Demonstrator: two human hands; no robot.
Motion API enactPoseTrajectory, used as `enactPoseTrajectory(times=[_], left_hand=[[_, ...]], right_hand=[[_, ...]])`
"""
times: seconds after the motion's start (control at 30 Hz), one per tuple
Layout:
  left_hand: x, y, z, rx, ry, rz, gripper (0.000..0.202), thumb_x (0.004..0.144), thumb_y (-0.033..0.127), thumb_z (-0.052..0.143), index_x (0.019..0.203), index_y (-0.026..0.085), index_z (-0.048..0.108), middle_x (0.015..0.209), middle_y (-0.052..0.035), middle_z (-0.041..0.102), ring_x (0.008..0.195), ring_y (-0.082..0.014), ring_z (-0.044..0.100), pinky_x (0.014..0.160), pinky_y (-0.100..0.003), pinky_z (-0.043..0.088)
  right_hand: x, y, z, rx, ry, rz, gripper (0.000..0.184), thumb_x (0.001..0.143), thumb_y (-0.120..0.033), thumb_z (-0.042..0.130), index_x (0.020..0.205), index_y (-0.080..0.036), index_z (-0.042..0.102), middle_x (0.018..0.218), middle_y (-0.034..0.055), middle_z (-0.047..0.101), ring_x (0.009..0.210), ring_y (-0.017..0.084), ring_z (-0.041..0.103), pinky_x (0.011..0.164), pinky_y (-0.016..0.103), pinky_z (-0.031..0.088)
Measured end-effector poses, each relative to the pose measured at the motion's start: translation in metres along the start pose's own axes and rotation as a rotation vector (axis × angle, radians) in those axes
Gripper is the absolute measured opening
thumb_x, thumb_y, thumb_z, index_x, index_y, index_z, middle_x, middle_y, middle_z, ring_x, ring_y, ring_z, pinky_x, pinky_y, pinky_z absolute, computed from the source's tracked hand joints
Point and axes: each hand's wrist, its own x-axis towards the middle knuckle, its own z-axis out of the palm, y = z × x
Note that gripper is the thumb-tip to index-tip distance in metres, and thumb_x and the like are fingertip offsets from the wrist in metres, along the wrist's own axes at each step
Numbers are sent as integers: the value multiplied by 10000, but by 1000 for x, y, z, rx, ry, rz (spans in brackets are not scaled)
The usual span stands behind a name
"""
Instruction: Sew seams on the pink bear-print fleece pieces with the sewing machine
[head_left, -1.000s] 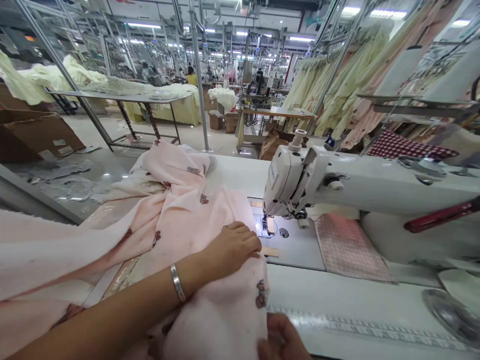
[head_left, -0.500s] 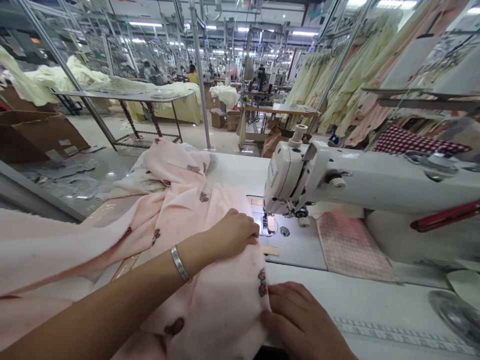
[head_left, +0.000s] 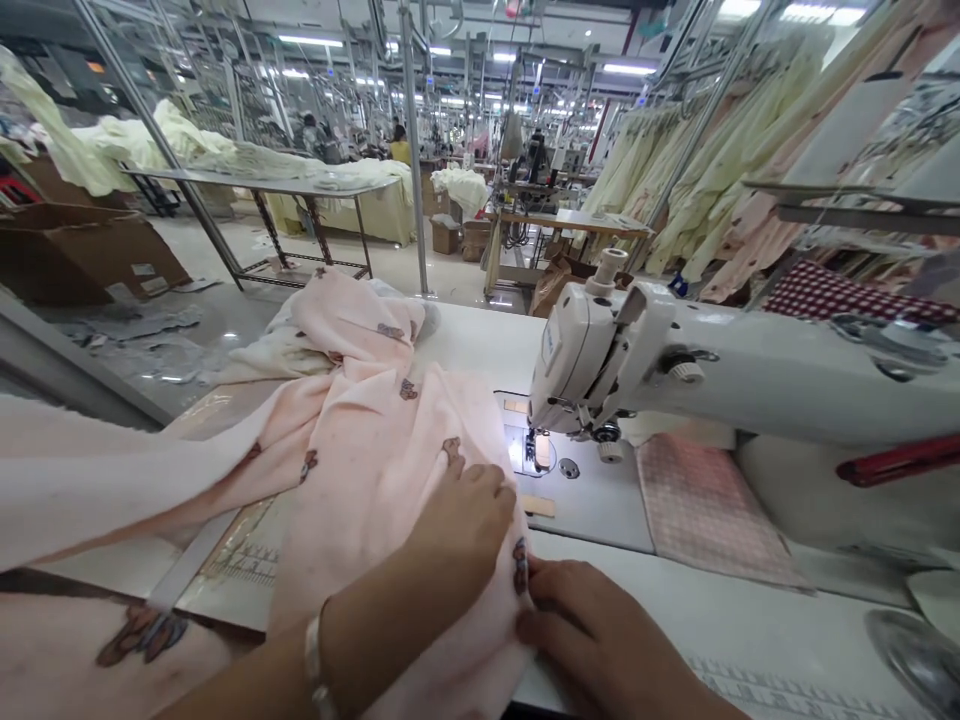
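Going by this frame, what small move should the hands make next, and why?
Probably ease the soft pink printed fabric slightly right, toward the small lit metal presser foot: the left hand lies on it, the right hand touches its right edge, and a narrow gap separates that edge from the foot.

You had bright tubes (head_left: 310,41) overhead, a white glow under the machine head (head_left: 574,352), and stretching toward the edges.
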Motion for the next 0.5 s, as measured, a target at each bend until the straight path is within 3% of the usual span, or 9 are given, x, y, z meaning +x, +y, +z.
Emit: enactPoseTrajectory(times=[0.13, 0.3, 0.5], left_hand=[[-12, -15, 10, -73, 99, 114, 376, 919, 299, 440, 1275, 179, 426, 1323, -76, 460, 1242, -239, 369, 1058, -465, 197], [13, -38, 6, -105, 71, 185, 388, 921, 402, 427, 1279, 252, 423, 1346, -33, 442, 1225, -221, 388, 1045, -436, 204], [32, -43, 4, -108, 71, 251, 355, 930, 391, 409, 1248, 239, 442, 1331, -46, 448, 1236, -210, 374, 1029, -439, 215]], right_hand=[[8, 10, -7, -105, -14, -48, 219, 905, -151, 361, 803, -189, 551, 774, 28, 589, 671, 145, 515, 602, 257, 405], [20, 27, -9, -140, 38, -94, 218, 891, -105, 367, 856, -166, 573, 749, 38, 598, 711, 157, 553, 637, 272, 444], [19, 38, -1, -135, 70, -55, 247, 905, -99, 362, 833, -172, 586, 740, 36, 630, 749, 152, 595, 703, 288, 495]])
